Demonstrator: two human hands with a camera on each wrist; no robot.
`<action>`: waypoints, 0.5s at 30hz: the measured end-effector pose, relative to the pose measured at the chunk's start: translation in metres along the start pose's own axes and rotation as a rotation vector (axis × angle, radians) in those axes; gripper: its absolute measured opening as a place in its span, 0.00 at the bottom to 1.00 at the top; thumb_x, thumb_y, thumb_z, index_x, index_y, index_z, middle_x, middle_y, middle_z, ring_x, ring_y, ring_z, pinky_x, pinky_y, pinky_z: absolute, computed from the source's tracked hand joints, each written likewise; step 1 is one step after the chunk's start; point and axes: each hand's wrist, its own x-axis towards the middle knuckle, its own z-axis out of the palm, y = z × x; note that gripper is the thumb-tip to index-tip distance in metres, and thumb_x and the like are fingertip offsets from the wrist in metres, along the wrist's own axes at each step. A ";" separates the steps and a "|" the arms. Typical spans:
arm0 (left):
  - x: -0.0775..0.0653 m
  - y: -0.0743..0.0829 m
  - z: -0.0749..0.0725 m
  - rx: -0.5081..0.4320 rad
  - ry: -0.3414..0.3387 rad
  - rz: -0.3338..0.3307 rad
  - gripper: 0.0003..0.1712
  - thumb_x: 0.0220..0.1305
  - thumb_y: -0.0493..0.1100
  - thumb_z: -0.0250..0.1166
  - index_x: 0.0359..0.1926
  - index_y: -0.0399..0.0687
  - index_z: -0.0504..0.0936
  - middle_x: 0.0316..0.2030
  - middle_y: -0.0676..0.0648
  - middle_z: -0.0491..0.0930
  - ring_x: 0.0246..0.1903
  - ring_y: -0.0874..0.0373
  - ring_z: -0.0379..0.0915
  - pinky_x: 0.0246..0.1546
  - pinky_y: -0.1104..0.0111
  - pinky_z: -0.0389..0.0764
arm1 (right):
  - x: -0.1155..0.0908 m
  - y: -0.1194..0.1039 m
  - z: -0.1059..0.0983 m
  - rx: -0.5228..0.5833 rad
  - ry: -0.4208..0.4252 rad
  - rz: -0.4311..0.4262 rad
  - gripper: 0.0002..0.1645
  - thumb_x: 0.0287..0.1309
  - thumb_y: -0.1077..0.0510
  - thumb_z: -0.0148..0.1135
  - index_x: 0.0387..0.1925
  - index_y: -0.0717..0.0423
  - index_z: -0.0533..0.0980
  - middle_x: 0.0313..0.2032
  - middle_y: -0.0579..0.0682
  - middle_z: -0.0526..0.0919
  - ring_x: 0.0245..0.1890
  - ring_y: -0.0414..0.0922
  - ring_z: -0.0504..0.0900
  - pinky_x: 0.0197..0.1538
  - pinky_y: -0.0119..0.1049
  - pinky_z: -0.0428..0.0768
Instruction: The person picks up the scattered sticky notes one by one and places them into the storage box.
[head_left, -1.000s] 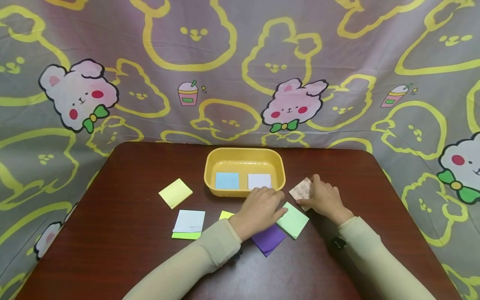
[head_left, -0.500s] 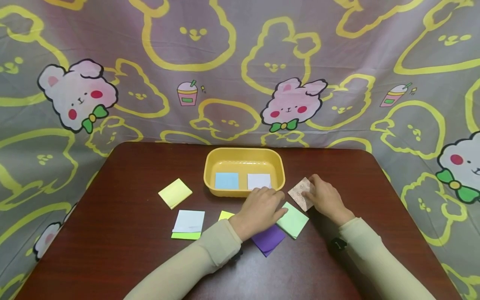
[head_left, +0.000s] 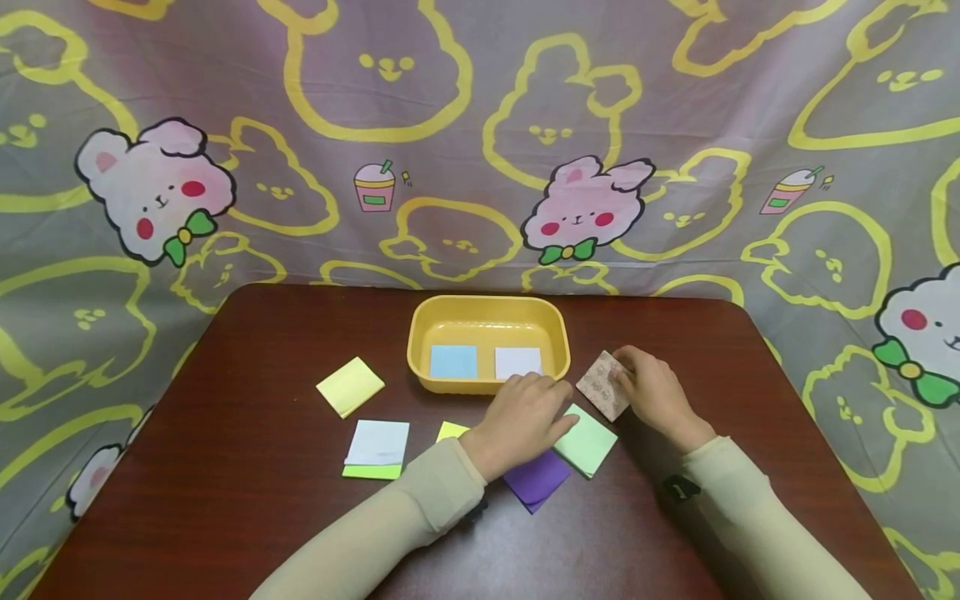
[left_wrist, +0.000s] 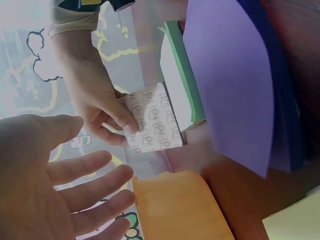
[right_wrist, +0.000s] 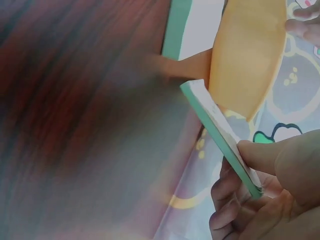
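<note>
Head view shows your right hand (head_left: 662,398) pinching the patterned pad (head_left: 599,387) between thumb and fingers, toward the far right corner of the table (head_left: 225,467), just right of the tray (head_left: 450,386). Your left hand (head_left: 519,421) hangs before the tray, fingers spread, its grip holding nothing. The green pad (head_left: 588,442) and purple pad (head_left: 537,482) lie closer to the near edge. Beside the middle of the far edge, the tray holds a blue pad (head_left: 453,362) and a white pad (head_left: 517,361).
</note>
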 end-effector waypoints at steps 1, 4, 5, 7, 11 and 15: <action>0.000 0.000 0.000 0.000 -0.002 -0.001 0.17 0.63 0.58 0.55 0.39 0.53 0.80 0.32 0.56 0.79 0.36 0.58 0.74 0.35 0.66 0.71 | 0.000 -0.001 -0.001 0.002 -0.001 -0.001 0.11 0.59 0.61 0.56 0.43 0.59 0.77 0.36 0.56 0.84 0.32 0.49 0.79 0.36 0.50 0.75; 0.002 0.000 -0.001 0.000 -0.008 -0.003 0.16 0.64 0.58 0.55 0.37 0.53 0.80 0.30 0.56 0.77 0.35 0.58 0.73 0.35 0.66 0.70 | -0.001 -0.005 -0.003 0.005 0.003 -0.002 0.11 0.58 0.62 0.57 0.43 0.59 0.77 0.36 0.57 0.84 0.31 0.49 0.78 0.36 0.49 0.75; 0.003 0.000 -0.001 0.000 -0.008 -0.004 0.16 0.64 0.58 0.55 0.36 0.53 0.80 0.29 0.56 0.76 0.35 0.58 0.73 0.34 0.66 0.70 | -0.001 -0.006 -0.004 0.006 0.006 -0.003 0.11 0.58 0.63 0.57 0.43 0.59 0.77 0.36 0.56 0.84 0.31 0.49 0.78 0.35 0.49 0.75; 0.004 0.000 -0.002 0.002 -0.007 -0.004 0.15 0.63 0.57 0.55 0.34 0.54 0.78 0.28 0.56 0.75 0.35 0.59 0.73 0.34 0.66 0.70 | -0.001 -0.008 -0.006 0.006 0.012 -0.006 0.11 0.57 0.63 0.58 0.43 0.60 0.77 0.36 0.57 0.84 0.31 0.49 0.78 0.35 0.50 0.75; 0.006 0.001 -0.002 -0.003 -0.011 -0.010 0.14 0.63 0.57 0.56 0.33 0.54 0.77 0.27 0.56 0.74 0.33 0.58 0.73 0.32 0.66 0.70 | -0.001 -0.012 -0.010 0.010 0.020 -0.010 0.11 0.57 0.64 0.58 0.43 0.60 0.77 0.36 0.57 0.83 0.32 0.49 0.78 0.36 0.50 0.75; 0.008 0.001 -0.002 -0.011 -0.031 -0.030 0.16 0.64 0.58 0.55 0.38 0.53 0.79 0.31 0.56 0.77 0.34 0.58 0.73 0.33 0.66 0.71 | 0.000 -0.013 -0.013 0.010 0.028 -0.014 0.12 0.57 0.64 0.58 0.43 0.61 0.77 0.35 0.57 0.83 0.32 0.49 0.79 0.36 0.49 0.75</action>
